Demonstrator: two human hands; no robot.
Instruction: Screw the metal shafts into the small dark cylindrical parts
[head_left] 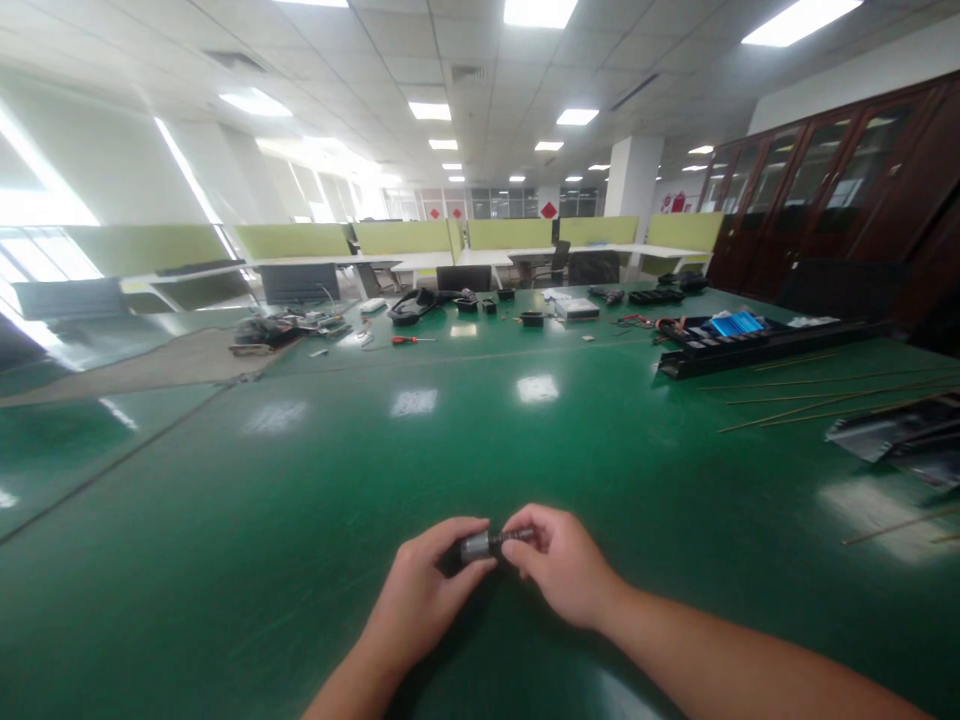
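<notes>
Low in the middle of the head view, a small silver cylindrical part with a thin ridged rod lies level between my two hands. My left hand is closed round the cylinder, thumb on the near side and fingers on the far side. The ridged rod points right, pinched between the thumb and fingers of my right hand. Both hands are just above the green tabletop. The part's left end is hidden in my left hand, and its exact kind cannot be made out.
Across the table are a red-handled screwdriver, a white box and a pile of electronic parts. Farther right stand a long black tray with a blue item, thin rods and dark metal channels.
</notes>
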